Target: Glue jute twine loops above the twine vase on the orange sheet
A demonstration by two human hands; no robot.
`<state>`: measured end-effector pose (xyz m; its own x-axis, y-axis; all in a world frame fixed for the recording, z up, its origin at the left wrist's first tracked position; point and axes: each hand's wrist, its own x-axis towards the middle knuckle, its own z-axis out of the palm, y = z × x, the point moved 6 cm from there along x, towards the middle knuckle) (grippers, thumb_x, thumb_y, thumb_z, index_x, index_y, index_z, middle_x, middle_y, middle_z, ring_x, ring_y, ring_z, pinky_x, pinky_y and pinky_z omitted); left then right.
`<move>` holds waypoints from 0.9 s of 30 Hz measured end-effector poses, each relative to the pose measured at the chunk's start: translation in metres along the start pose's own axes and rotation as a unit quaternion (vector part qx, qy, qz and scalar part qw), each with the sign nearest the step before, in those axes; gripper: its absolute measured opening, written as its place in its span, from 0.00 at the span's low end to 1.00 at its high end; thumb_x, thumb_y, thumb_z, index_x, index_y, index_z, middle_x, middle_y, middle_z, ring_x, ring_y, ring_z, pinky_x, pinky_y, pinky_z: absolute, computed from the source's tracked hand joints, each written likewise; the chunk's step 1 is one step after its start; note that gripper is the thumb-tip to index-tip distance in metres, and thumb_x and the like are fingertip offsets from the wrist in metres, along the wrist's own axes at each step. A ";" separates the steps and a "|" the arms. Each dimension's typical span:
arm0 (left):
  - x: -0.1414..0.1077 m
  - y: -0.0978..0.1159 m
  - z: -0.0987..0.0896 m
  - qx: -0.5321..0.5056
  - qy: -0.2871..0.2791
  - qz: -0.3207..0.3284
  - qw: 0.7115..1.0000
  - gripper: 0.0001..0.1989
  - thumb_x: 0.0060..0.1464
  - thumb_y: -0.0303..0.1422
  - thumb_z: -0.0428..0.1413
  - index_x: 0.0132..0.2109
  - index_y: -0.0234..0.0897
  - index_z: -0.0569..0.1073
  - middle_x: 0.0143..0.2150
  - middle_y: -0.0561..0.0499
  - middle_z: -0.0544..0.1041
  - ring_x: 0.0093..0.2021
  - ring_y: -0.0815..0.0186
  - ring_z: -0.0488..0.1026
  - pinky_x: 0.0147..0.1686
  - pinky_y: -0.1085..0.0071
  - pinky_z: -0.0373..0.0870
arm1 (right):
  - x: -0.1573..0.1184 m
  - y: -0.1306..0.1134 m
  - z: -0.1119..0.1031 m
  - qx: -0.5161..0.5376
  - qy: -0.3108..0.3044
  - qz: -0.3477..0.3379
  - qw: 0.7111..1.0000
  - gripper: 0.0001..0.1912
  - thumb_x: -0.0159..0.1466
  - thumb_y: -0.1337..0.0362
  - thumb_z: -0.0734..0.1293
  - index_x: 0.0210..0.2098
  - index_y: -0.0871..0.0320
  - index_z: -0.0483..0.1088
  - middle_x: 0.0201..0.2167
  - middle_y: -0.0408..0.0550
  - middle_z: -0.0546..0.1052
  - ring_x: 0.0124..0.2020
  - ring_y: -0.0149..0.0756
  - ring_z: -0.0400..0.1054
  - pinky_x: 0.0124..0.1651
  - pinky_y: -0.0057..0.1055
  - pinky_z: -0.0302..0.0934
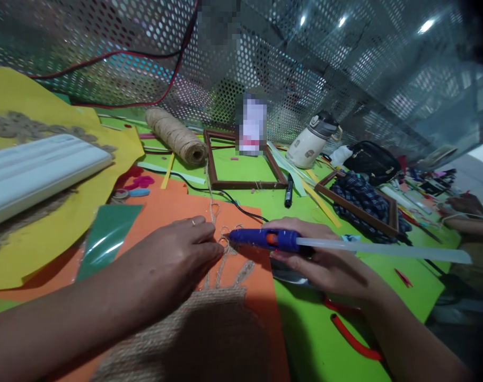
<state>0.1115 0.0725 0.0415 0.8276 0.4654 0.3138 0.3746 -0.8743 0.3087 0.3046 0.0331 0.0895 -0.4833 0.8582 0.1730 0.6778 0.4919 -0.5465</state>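
Note:
My right hand is wrapped round a blue hot glue gun, with a long translucent glue stick sticking out of its back. The gun's nozzle touches or nearly touches small twine loops on an orange sheet. Left of the nozzle, my left hand rests on the sheet, fingertips pinched together at the jute twine. That strand runs back to a twine roll. Below the loops lie twine stems and a wide vase-like shape covered in twine, partly in shadow.
Behind are a brown frame, a black marker and a white bottle. A second frame lies on dark patterned cloth at right. Red-handled scissors sit by my right forearm. A white device lies on yellow paper.

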 end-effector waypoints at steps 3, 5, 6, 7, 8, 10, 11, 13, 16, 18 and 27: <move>-0.001 -0.003 0.000 -0.016 0.017 -0.008 1.000 0.16 0.64 0.25 0.48 0.35 0.37 0.80 0.33 0.46 0.72 0.33 0.63 0.69 0.29 0.69 0.64 | -0.001 0.001 -0.002 -0.007 0.004 -0.003 1.000 0.16 0.70 0.69 0.66 0.56 0.53 0.71 0.51 0.50 0.81 0.49 0.39 0.77 0.48 0.31 0.71; -0.001 -0.006 0.001 -0.027 0.023 -0.016 0.999 0.16 0.65 0.27 0.48 0.36 0.37 0.81 0.34 0.45 0.74 0.35 0.62 0.70 0.30 0.68 0.66 | -0.001 0.001 -0.003 -0.003 0.007 -0.005 1.000 0.15 0.70 0.69 0.66 0.56 0.53 0.71 0.51 0.50 0.81 0.49 0.39 0.77 0.47 0.31 0.71; -0.001 -0.007 0.001 -0.033 0.026 -0.018 0.999 0.17 0.66 0.28 0.48 0.37 0.38 0.81 0.36 0.45 0.75 0.36 0.62 0.70 0.32 0.68 0.66 | -0.001 0.001 -0.003 0.000 0.006 -0.005 1.000 0.15 0.70 0.69 0.66 0.56 0.53 0.71 0.51 0.50 0.81 0.49 0.39 0.77 0.47 0.31 0.71; -0.001 -0.007 0.001 -0.037 0.030 -0.017 0.999 0.17 0.67 0.28 0.48 0.38 0.38 0.82 0.37 0.45 0.76 0.37 0.62 0.71 0.33 0.67 0.67 | -0.001 0.001 -0.003 0.002 0.003 -0.001 1.000 0.15 0.70 0.69 0.66 0.56 0.54 0.72 0.51 0.50 0.81 0.49 0.39 0.77 0.47 0.31 0.71; 0.000 -0.007 0.001 -0.040 0.032 -0.015 0.999 0.17 0.67 0.29 0.48 0.39 0.39 0.82 0.38 0.45 0.77 0.38 0.61 0.71 0.35 0.67 0.68 | -0.001 0.001 -0.002 0.004 -0.002 0.004 1.000 0.15 0.70 0.69 0.66 0.56 0.54 0.72 0.51 0.50 0.81 0.48 0.39 0.77 0.48 0.32 0.71; 0.000 -0.006 0.001 -0.044 0.038 -0.001 0.998 0.17 0.68 0.29 0.47 0.41 0.39 0.82 0.41 0.45 0.79 0.40 0.61 0.72 0.37 0.65 0.69 | 0.001 0.001 0.000 0.010 -0.012 0.016 1.000 0.15 0.70 0.68 0.67 0.55 0.55 0.72 0.50 0.49 0.81 0.48 0.38 0.76 0.49 0.31 0.70; 0.001 -0.004 0.001 -0.045 0.040 0.006 0.998 0.18 0.69 0.28 0.47 0.42 0.39 0.82 0.42 0.45 0.80 0.40 0.61 0.73 0.38 0.65 0.70 | 0.001 0.001 0.000 0.012 -0.015 0.021 1.000 0.15 0.70 0.68 0.67 0.55 0.55 0.72 0.49 0.48 0.81 0.47 0.37 0.76 0.49 0.31 0.70; 0.001 -0.003 0.001 -0.048 0.041 0.015 0.998 0.18 0.69 0.27 0.46 0.43 0.38 0.82 0.42 0.46 0.81 0.40 0.61 0.74 0.40 0.64 0.71 | 0.001 0.001 0.001 0.016 -0.016 0.022 1.000 0.14 0.70 0.68 0.67 0.55 0.55 0.72 0.48 0.47 0.81 0.46 0.35 0.76 0.50 0.29 0.69; 0.002 -0.001 -0.001 -0.055 0.046 0.017 0.997 0.19 0.68 0.26 0.46 0.42 0.37 0.82 0.41 0.47 0.82 0.40 0.62 0.75 0.41 0.65 0.72 | -0.001 0.002 0.000 0.007 -0.009 0.014 1.000 0.15 0.70 0.68 0.67 0.56 0.54 0.71 0.50 0.48 0.81 0.49 0.35 0.76 0.50 0.29 0.69; 0.002 0.000 -0.002 -0.059 0.051 0.016 0.997 0.19 0.68 0.27 0.46 0.42 0.37 0.83 0.41 0.47 0.82 0.40 0.62 0.75 0.39 0.65 0.72 | -0.002 0.003 -0.001 -0.003 0.000 0.010 1.000 0.17 0.70 0.69 0.67 0.57 0.53 0.70 0.53 0.48 0.81 0.51 0.37 0.76 0.51 0.29 0.69; 0.001 -0.001 -0.003 -0.060 0.072 0.023 0.995 0.19 0.68 0.26 0.46 0.41 0.36 0.82 0.41 0.46 0.82 0.40 0.62 0.75 0.40 0.66 0.72 | 0.001 -0.002 0.001 0.019 -0.022 0.017 0.999 0.15 0.71 0.68 0.66 0.55 0.52 0.71 0.51 0.47 0.81 0.50 0.35 0.76 0.52 0.29 0.69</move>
<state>0.1107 0.0745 0.0447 0.7717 0.4471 0.4523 0.2772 -0.8765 0.3935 0.3023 0.0334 0.0903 -0.4857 0.8662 0.1178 0.6730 0.4565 -0.5819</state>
